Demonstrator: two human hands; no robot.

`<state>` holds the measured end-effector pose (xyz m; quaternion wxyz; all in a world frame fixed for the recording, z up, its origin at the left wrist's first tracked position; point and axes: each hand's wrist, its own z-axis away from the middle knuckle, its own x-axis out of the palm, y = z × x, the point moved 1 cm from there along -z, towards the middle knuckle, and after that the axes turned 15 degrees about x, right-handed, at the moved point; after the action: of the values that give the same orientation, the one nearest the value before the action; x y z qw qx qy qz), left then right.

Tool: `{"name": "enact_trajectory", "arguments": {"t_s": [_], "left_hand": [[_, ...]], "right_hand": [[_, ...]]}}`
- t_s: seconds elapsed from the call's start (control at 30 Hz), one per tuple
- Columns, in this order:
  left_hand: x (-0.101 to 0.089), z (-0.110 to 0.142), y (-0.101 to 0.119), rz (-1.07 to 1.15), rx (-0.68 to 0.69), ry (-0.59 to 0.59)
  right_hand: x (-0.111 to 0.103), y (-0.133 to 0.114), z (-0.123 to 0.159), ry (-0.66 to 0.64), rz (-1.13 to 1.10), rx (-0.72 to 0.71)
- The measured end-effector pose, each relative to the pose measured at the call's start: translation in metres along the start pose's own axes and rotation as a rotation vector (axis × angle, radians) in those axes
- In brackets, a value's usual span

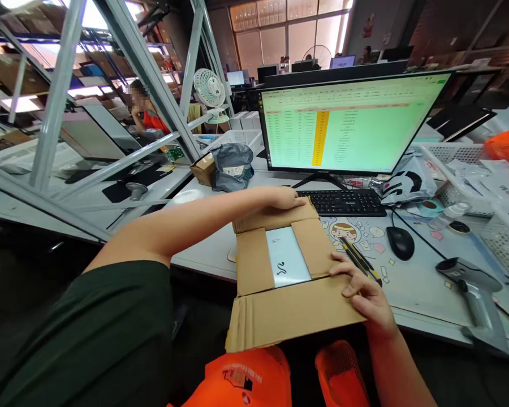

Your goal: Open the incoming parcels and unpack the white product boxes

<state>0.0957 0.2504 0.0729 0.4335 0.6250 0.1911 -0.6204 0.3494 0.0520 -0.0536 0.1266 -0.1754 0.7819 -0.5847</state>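
A cardboard box [250, 263] lies in front of me at the desk's front edge, its flaps folded outward. Between the side flaps shows a white flat item [289, 257] with a dark curved mark. My left hand [282, 198] reaches across and is closed on the far flap; some of its fingers are hidden. At the near right corner, my right hand [367, 291] grips the near flap, thumb and fingers bent around its edge. A yellow-and-black utility knife [360, 260] lies on the desk mat just beyond the right hand.
Behind the box stand a black keyboard [343, 202] and a monitor [348, 127]. A mouse [400, 243] and a barcode scanner [470, 294] lie to the right, near white baskets [500, 232]. At left are a metal frame [144, 73] and a grey plastic bag [232, 167].
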Motion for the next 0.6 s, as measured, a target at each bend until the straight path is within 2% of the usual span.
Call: {"name": "enact_trajectory", "arguments": {"t_s": [0.07, 0.13, 0.17, 0.23, 0.27, 0.3, 0.33, 0.37, 0.43, 0.47, 0.53, 0.6], "left_hand": [[0.021, 0.007, -0.001, 0.043, -0.013, 0.177], [0.031, 0.023, 0.002, 0.056, -0.001, 0.317], [0.030, 0.035, 0.006, 0.049, 0.053, 0.390], [0.022, 0.067, 0.018, 0.037, 0.305, 0.515], [0.019, 0.086, 0.026, 0.036, 0.482, 0.526], [0.018, 0.105, 0.033, 0.039, 0.650, 0.468], [0.021, 0.125, 0.041, 0.037, 0.766, 0.366], [0.027, 0.143, 0.046, 0.023, 0.812, 0.276], [0.044, 0.174, 0.053, -0.008, 0.789, 0.203], [0.053, 0.186, 0.053, -0.016, 0.752, 0.231], [0.070, 0.206, 0.050, -0.021, 0.671, 0.404], [0.085, 0.222, 0.044, -0.025, 0.539, 0.705]], "right_hand": [[-0.005, 0.009, 0.008, 0.005, 0.088, 0.068], [-0.016, 0.007, 0.012, -0.040, 0.185, 0.142], [-0.023, 0.000, 0.011, -0.096, 0.249, 0.171], [-0.038, -0.025, 0.002, -0.250, 0.417, 0.199], [-0.044, -0.040, -0.007, -0.321, 0.504, 0.195], [-0.047, -0.056, -0.019, -0.377, 0.579, 0.180], [-0.047, -0.071, -0.034, -0.414, 0.633, 0.157], [-0.043, -0.082, -0.050, -0.436, 0.670, 0.129], [-0.026, -0.093, -0.084, -0.468, 0.731, 0.081], [-0.014, -0.092, -0.098, -0.490, 0.771, 0.070], [0.009, -0.084, -0.118, -0.542, 0.854, 0.065], [0.021, -0.075, -0.121, -0.547, 0.874, 0.062]]}}
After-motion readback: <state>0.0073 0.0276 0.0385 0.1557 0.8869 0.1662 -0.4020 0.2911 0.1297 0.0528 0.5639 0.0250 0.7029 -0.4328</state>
